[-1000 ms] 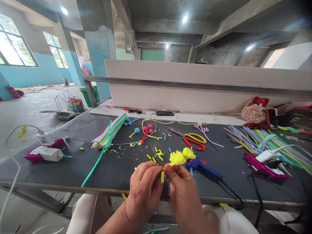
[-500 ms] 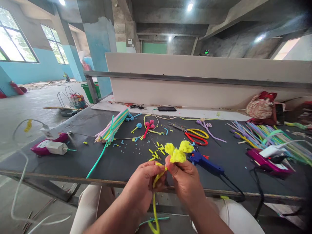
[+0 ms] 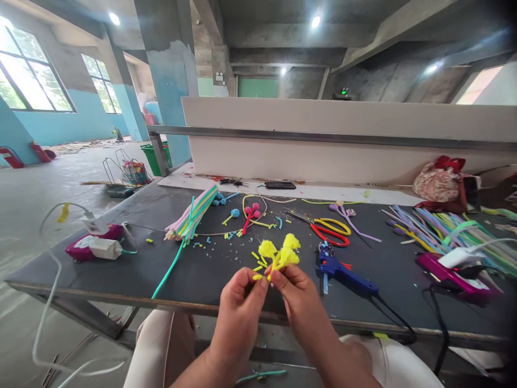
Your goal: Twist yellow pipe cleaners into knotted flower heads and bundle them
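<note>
Near the table's front edge, both hands meet on a yellow pipe-cleaner flower (image 3: 287, 255) with three fluffy heads. My right hand (image 3: 301, 299) pinches its stem just below the heads. Pressed close beside it, my left hand (image 3: 241, 307) has its fingers closed on the yellow stem, a short piece of which shows at the fingertips. Short yellow cut pieces (image 3: 260, 262) lie on the table behind the hands. To the right rests a blue glue gun (image 3: 343, 274), with red-and-yellow-handled scissors (image 3: 329, 231) behind it.
A pipe-cleaner bundle (image 3: 191, 215) lies left on the dark table (image 3: 133, 269), another (image 3: 448, 229) right. Pink flowers (image 3: 251, 214), a blue flower (image 3: 234, 214) and a purple one (image 3: 347, 213) lie between. Magenta power strips (image 3: 456, 277) sit at both sides, with trailing cables.
The yellow flower has tipped and moved slightly left and down. The long yellow strand that hung below my left hand no longer shows. The view has shifted slightly.
</note>
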Action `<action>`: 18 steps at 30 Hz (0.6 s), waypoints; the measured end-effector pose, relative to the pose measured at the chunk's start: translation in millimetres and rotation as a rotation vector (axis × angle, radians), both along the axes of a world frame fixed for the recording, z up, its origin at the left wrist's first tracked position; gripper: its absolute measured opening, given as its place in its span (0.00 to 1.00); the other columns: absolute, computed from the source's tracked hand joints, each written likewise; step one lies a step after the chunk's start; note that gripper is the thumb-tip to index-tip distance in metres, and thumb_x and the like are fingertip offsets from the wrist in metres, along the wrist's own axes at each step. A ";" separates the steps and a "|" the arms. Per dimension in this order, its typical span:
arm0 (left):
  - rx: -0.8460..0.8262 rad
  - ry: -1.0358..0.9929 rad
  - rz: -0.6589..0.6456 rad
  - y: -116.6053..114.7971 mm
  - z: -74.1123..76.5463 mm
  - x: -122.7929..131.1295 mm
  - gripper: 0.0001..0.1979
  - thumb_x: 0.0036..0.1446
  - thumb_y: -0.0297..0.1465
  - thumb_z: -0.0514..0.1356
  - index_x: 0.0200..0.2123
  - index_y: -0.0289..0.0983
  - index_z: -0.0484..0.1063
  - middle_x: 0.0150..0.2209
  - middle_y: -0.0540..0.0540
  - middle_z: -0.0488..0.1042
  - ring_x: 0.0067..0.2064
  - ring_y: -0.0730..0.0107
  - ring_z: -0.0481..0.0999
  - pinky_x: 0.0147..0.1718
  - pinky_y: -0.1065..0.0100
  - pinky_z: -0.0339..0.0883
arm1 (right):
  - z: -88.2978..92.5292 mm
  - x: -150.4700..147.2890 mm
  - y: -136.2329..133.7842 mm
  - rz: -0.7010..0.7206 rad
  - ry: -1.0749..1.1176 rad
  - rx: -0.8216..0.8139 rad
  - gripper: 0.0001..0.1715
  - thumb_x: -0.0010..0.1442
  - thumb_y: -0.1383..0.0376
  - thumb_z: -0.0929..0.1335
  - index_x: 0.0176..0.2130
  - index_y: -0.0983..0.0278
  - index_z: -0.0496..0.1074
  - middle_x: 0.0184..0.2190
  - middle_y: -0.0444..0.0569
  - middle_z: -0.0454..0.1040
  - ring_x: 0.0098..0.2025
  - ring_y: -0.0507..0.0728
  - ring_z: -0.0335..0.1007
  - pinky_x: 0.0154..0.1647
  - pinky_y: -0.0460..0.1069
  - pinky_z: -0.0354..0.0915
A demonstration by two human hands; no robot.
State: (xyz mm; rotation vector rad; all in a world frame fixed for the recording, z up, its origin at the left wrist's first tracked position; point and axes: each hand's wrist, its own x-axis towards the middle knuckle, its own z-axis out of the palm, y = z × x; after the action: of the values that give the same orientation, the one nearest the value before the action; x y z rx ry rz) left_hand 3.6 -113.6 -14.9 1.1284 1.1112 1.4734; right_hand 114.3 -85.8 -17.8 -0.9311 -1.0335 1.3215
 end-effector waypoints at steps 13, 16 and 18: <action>0.498 0.657 0.132 -1.0 -3.6 -5.3 0.03 0.58 0.25 0.54 0.35 0.37 0.66 0.32 0.46 0.72 0.34 0.70 0.70 0.35 0.71 0.63 | 17.6 -5.5 -13.8 -0.158 -0.092 -0.052 0.15 0.40 0.54 0.74 0.22 0.64 0.76 0.21 0.47 0.74 0.28 0.57 0.65 0.32 0.50 0.62; 0.492 0.607 0.098 -0.3 1.2 -6.7 0.04 0.58 0.25 0.54 0.32 0.37 0.67 0.31 0.47 0.71 0.34 0.72 0.69 0.35 0.71 0.62 | 17.2 -4.3 -13.6 -0.201 -0.167 -0.045 0.15 0.41 0.54 0.74 0.23 0.64 0.76 0.21 0.47 0.74 0.27 0.56 0.64 0.31 0.50 0.62; 0.381 0.560 0.086 0.8 5.3 -7.6 0.07 0.58 0.27 0.53 0.28 0.37 0.66 0.26 0.50 0.68 0.28 0.74 0.65 0.29 0.72 0.59 | 16.8 -3.9 -14.2 -0.228 -0.242 -0.033 0.15 0.42 0.54 0.73 0.22 0.65 0.75 0.19 0.46 0.72 0.26 0.56 0.63 0.30 0.50 0.61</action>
State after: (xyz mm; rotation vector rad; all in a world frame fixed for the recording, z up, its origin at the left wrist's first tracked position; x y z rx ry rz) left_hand -4.0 -112.8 -9.6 1.8595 1.2906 1.5164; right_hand 110.5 -100.0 -1.0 -1.2187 -1.0555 1.0574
